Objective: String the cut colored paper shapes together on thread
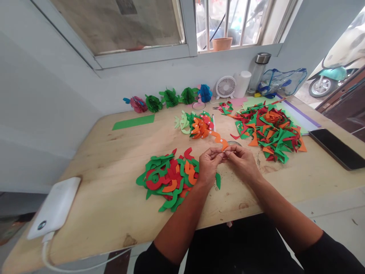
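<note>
My left hand (210, 163) and my right hand (241, 160) meet over the table, fingertips pinched together on the near end of a wavy orange paper strip (217, 137). Small white squares show on the strip, which points away from me. Left of my left hand lies a loose pile of red, green and orange paper cutouts (168, 180), partly covered by that hand. Just beyond the strip sit an orange layered paper piece (200, 128) and a pale green one (184, 122). A round, clear-edged object behind my right hand is mostly hidden.
A heap of paper scraps (270, 129) covers the right side, beside a phone (338, 147). Along the wall stand folded paper figures (170, 97), a small fan (226, 87) and a glass bottle (258, 74). A power bank (55, 207) with its cable lies at left.
</note>
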The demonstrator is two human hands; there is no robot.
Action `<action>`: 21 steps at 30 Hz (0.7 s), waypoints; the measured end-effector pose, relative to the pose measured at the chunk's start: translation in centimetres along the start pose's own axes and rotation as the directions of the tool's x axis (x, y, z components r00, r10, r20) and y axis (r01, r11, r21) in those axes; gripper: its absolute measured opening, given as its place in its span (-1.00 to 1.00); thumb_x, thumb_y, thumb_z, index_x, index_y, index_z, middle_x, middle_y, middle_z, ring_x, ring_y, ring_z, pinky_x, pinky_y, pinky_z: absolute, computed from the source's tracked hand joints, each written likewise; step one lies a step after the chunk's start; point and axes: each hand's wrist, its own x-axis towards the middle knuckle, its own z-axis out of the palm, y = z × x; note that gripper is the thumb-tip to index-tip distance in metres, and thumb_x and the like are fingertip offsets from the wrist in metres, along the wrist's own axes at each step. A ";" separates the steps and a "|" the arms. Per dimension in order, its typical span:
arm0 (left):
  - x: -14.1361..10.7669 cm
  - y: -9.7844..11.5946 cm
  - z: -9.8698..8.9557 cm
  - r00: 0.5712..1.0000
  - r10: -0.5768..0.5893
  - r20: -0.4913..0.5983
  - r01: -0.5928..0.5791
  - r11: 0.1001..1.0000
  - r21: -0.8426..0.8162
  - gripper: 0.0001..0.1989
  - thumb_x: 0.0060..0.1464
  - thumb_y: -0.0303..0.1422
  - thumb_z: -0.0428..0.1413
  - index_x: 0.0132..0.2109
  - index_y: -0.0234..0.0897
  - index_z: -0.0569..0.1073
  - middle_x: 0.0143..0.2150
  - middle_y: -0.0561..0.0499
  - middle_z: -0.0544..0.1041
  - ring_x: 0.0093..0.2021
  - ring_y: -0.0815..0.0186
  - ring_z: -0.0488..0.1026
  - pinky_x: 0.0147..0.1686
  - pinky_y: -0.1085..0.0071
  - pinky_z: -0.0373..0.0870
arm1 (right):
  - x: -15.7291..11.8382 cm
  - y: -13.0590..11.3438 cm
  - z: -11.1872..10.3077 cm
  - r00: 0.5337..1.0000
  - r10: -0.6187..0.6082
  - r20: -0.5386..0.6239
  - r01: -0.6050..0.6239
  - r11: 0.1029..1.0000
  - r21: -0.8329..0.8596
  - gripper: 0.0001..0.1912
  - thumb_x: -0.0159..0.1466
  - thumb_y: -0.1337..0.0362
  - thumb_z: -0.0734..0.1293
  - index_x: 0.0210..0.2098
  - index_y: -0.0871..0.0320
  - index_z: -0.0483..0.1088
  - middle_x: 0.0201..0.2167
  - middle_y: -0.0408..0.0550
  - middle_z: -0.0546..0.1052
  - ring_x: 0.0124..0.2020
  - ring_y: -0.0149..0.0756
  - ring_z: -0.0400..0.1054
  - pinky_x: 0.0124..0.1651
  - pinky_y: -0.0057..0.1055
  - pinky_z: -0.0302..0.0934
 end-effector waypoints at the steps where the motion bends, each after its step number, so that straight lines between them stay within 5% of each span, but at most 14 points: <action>1: 0.0 0.0 0.0 1.000 -0.002 0.003 0.002 1.000 -0.002 -0.70 -0.24 -0.31 0.31 -0.36 -0.36 0.42 -0.43 0.00 0.55 -0.42 0.34 0.53 -0.32 0.40 0.46 | 0.0 0.1 0.0 1.000 0.002 -0.005 -0.002 1.000 0.014 -0.74 0.08 0.06 0.36 -0.42 0.13 0.40 -0.45 -0.09 0.46 -0.44 -0.32 0.33 -0.35 -0.36 0.28; 21: 0.0 -0.1 0.0 1.000 0.009 0.025 -0.009 1.000 0.008 -0.71 -0.24 -0.30 0.30 -0.38 -0.32 0.40 -0.45 0.04 0.54 -0.43 0.37 0.52 -0.33 0.42 0.46 | 0.0 0.2 0.3 0.999 -0.013 -0.044 0.015 0.999 0.049 -0.79 0.07 0.10 0.39 -0.44 0.13 0.42 -0.46 -0.11 0.46 -0.44 -0.33 0.35 -0.33 -0.34 0.30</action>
